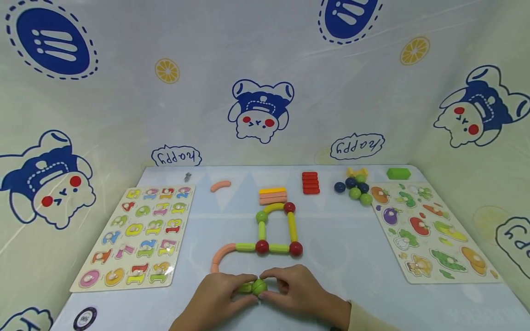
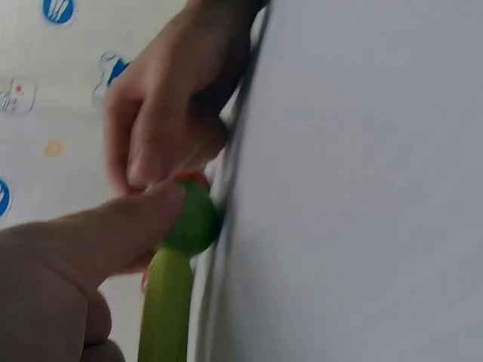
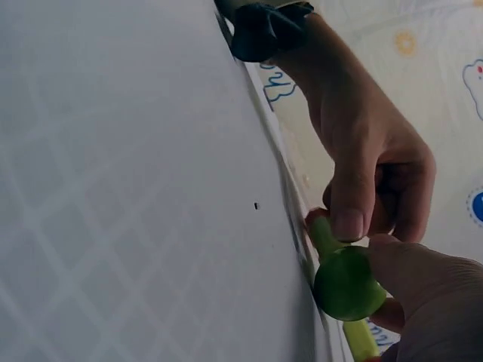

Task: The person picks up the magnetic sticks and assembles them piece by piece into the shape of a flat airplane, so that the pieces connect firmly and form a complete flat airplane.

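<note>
My left hand [image 1: 221, 296] pinches a short yellow-green stick [image 1: 245, 288] close to its end. My right hand [image 1: 298, 289] holds a green ball [image 1: 259, 287] between thumb and fingers, right against that stick's end. In the right wrist view the ball [image 3: 349, 283] sits at the tip of the stick [image 3: 324, 235]. Just beyond the left hand, a pink curved stick [image 1: 221, 255] runs down behind its fingers, which hide its lower end. It joins a flat figure of green sticks [image 1: 245, 247], yellow sticks [image 1: 292, 226], red balls [image 1: 262, 247] and a green ball [image 1: 262, 216].
Behind the figure lie pink and yellow sticks [image 1: 273, 196], red sticks [image 1: 310, 183] and a loose pink curved stick [image 1: 221, 185]. Blue and green balls [image 1: 354, 193] cluster near a green block [image 1: 398, 174]. A number puzzle board [image 1: 132, 239] lies left, a vegetable board [image 1: 434, 234] right.
</note>
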The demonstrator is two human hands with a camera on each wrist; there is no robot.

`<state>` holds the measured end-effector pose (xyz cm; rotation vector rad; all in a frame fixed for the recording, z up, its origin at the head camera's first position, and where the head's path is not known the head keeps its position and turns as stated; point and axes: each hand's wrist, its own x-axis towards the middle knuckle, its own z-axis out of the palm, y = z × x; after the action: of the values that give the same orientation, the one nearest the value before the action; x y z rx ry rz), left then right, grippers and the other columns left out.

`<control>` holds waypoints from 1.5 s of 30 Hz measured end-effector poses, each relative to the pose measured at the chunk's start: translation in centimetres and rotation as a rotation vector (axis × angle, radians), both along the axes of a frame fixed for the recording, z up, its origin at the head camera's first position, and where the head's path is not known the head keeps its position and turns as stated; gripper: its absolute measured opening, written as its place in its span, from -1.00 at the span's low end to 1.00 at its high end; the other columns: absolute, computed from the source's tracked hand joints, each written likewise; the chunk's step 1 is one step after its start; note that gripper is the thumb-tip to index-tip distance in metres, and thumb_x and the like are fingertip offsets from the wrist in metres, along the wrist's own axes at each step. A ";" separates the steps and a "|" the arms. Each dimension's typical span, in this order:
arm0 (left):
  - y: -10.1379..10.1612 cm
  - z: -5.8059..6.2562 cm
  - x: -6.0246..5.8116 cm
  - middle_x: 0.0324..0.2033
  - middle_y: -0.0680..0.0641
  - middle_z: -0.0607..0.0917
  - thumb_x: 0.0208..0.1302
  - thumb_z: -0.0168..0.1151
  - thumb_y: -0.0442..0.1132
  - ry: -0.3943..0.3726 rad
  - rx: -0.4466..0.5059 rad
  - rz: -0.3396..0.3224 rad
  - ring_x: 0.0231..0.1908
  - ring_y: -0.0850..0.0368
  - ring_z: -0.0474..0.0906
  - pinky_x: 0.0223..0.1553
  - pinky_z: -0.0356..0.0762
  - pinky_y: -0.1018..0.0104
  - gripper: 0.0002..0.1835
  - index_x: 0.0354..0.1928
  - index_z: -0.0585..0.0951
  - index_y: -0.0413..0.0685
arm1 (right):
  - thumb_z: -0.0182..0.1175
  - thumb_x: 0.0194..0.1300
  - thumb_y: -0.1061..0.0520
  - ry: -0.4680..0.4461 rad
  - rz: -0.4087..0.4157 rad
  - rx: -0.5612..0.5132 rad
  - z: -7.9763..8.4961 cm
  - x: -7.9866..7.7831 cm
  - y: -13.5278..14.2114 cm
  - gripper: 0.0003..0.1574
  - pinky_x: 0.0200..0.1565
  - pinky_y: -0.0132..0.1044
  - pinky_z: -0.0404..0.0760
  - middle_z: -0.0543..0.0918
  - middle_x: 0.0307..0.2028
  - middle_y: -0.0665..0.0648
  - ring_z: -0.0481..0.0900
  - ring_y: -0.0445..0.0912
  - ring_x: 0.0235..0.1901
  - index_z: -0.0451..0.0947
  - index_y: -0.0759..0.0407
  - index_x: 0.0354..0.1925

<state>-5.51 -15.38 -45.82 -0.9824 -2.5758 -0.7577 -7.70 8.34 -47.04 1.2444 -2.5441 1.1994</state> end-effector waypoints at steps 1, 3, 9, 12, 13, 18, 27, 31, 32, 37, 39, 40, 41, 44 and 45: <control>0.2 0.0 0.1 -0.73 0.43 0.19 0.02 0.34 0.18 0.030 0.001 0.013 -0.69 0.60 0.02 -0.42 0.22 0.56 -0.61 -0.10 0.65 0.27 | 0.26 0.19 -0.13 0.004 -0.003 -0.006 0.0 0.0 0.0 -0.69 -0.68 -0.60 0.12 0.27 -0.73 -0.19 0.11 -0.48 -0.70 0.57 -0.15 -0.09; 0.6 0.0 0.3 -0.74 0.41 0.21 0.00 0.37 0.17 0.086 0.017 0.033 -0.69 0.60 0.04 -0.32 0.28 0.46 -0.59 -0.10 0.66 0.22 | 0.27 0.19 -0.12 0.011 -0.005 -0.013 0.0 0.0 0.0 -0.70 -0.68 -0.60 0.12 0.27 -0.73 -0.19 0.11 -0.48 -0.70 0.58 -0.14 -0.10; 1.2 0.2 0.7 -0.63 0.35 0.57 0.01 0.39 0.11 0.043 0.031 0.034 -0.62 0.64 0.31 0.00 0.23 0.11 -0.59 -0.06 0.66 0.22 | 0.26 0.20 -0.11 0.016 -0.027 -0.022 0.1 -0.1 0.1 -0.73 -0.69 -0.59 0.12 0.27 -0.74 -0.20 0.11 -0.48 -0.71 0.61 -0.10 -0.13; 1.2 0.4 0.8 -0.59 0.33 0.61 0.02 0.39 0.10 -0.009 0.006 0.047 -0.60 0.64 0.31 -0.13 0.34 0.23 -0.60 -0.06 0.66 0.23 | 0.25 0.22 -0.10 0.018 -0.067 -0.036 0.3 -0.4 0.6 -0.75 -0.70 -0.59 0.13 0.26 -0.74 -0.23 0.12 -0.46 -0.71 0.63 -0.07 -0.16; 1.2 0.4 0.8 -0.61 0.33 0.59 0.02 0.38 0.11 -0.021 -0.004 0.050 -0.62 0.64 0.29 -0.19 0.35 0.27 -0.60 -0.07 0.67 0.23 | 0.25 0.22 -0.10 0.023 -0.086 -0.046 0.3 -0.5 0.8 -0.75 -0.69 -0.58 0.14 0.26 -0.74 -0.23 0.13 -0.45 -0.71 0.64 -0.05 -0.17; 1.1 0.6 0.8 -0.65 0.40 0.50 0.02 0.38 0.11 -0.051 -0.017 0.043 -0.66 0.61 0.17 -0.44 0.27 0.52 -0.60 -0.06 0.66 0.23 | 0.27 0.21 -0.03 0.084 -0.197 -0.083 1.3 -2.3 2.3 -0.77 -0.65 -0.54 0.25 0.28 -0.71 -0.24 0.21 -0.40 -0.70 0.66 0.02 -0.19; 0.8 0.4 0.6 -0.70 0.48 0.28 0.06 0.34 0.13 -0.112 0.014 0.043 -0.69 0.57 0.13 -0.64 0.03 0.68 -0.66 -0.10 0.67 0.31 | 0.29 0.18 -0.05 -0.091 -0.554 0.093 4.4 -10.1 5.8 -0.79 -0.66 -0.35 0.32 0.33 -0.75 -0.05 0.32 -0.14 -0.71 0.64 -0.16 -0.17; 0.7 0.3 0.6 -0.67 0.49 0.38 0.07 0.33 0.13 -0.120 0.027 0.040 -0.69 0.59 0.14 -0.61 0.07 0.68 -0.67 -0.10 0.67 0.32 | 0.29 0.19 -0.04 -0.122 -0.504 0.241 4.9 -14.4 6.0 -0.78 -0.60 -0.30 0.39 0.40 -0.71 0.01 0.37 -0.07 -0.64 0.65 -0.12 -0.16; 0.6 0.3 0.5 -0.67 0.48 0.39 0.08 0.32 0.14 -0.126 0.029 0.037 -0.69 0.59 0.14 -0.61 0.07 0.68 -0.67 -0.10 0.66 0.32 | 0.29 0.18 -0.03 -0.122 -0.482 0.278 4.9 -15.4 5.9 -0.78 -0.59 -0.30 0.40 0.41 -0.70 0.01 0.38 -0.07 -0.63 0.66 -0.11 -0.16; 0.6 0.1 0.5 -0.63 0.47 0.46 0.09 0.31 0.14 -0.135 0.038 0.035 -0.68 0.60 0.14 -0.61 0.09 0.69 -0.68 -0.09 0.67 0.32 | 0.31 0.16 -0.08 -0.149 -0.393 0.417 4.7 -18.7 4.4 -0.76 -0.52 -0.32 0.44 0.46 -0.64 0.00 0.40 -0.08 -0.53 0.69 -0.13 -0.17; 0.7 0.2 0.5 -0.57 0.45 0.55 0.08 0.34 0.11 -0.129 0.044 0.029 -0.65 0.64 0.20 -0.55 0.17 0.71 -0.68 -0.09 0.67 0.30 | 0.31 0.14 -0.10 -0.182 -0.385 0.449 4.8 -19.5 3.6 -0.74 -0.51 -0.32 0.44 0.48 -0.61 -0.01 0.41 -0.08 -0.50 0.69 -0.15 -0.17; 0.7 0.2 0.5 -0.53 0.43 0.59 0.08 0.34 0.09 -0.133 0.049 0.025 -0.63 0.66 0.22 -0.53 0.20 0.71 -0.68 -0.09 0.67 0.29 | 0.32 0.14 -0.11 -0.194 -0.386 0.461 4.7 -19.8 3.3 -0.75 -0.51 -0.33 0.43 0.48 -0.60 0.00 0.41 -0.08 -0.49 0.69 -0.16 -0.17; 0.7 0.3 0.5 -0.50 0.41 0.61 0.08 0.34 0.09 -0.135 0.050 0.020 -0.61 0.67 0.25 -0.50 0.24 0.71 -0.68 -0.09 0.67 0.29 | 0.32 0.13 -0.12 -0.208 -0.389 0.473 4.7 -20.0 3.0 -0.75 -0.50 -0.33 0.42 0.48 -0.59 0.00 0.41 -0.09 -0.48 0.69 -0.17 -0.18; 0.6 0.4 0.5 -0.45 0.36 0.65 0.10 0.33 0.09 -0.160 0.054 0.013 -0.56 0.69 0.31 -0.44 0.30 0.68 -0.67 -0.08 0.67 0.27 | 0.33 0.12 -0.12 -0.237 -0.386 0.498 4.7 -20.6 2.2 -0.75 -0.51 -0.32 0.40 0.47 -0.58 0.02 0.41 -0.08 -0.47 0.68 -0.16 -0.20; 0.6 0.5 0.6 -0.46 0.36 0.65 0.11 0.31 0.10 -0.176 0.054 0.012 -0.57 0.68 0.30 -0.46 0.29 0.68 -0.67 -0.07 0.67 0.26 | 0.33 0.12 -0.13 -0.238 -0.381 0.503 4.7 -20.7 2.0 -0.75 -0.51 -0.32 0.40 0.48 -0.58 0.03 0.42 -0.07 -0.46 0.68 -0.15 -0.20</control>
<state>-4.95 -14.77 -45.35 -0.9203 -2.6902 -0.9444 -28.40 10.33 -42.35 0.6340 -3.1931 0.6854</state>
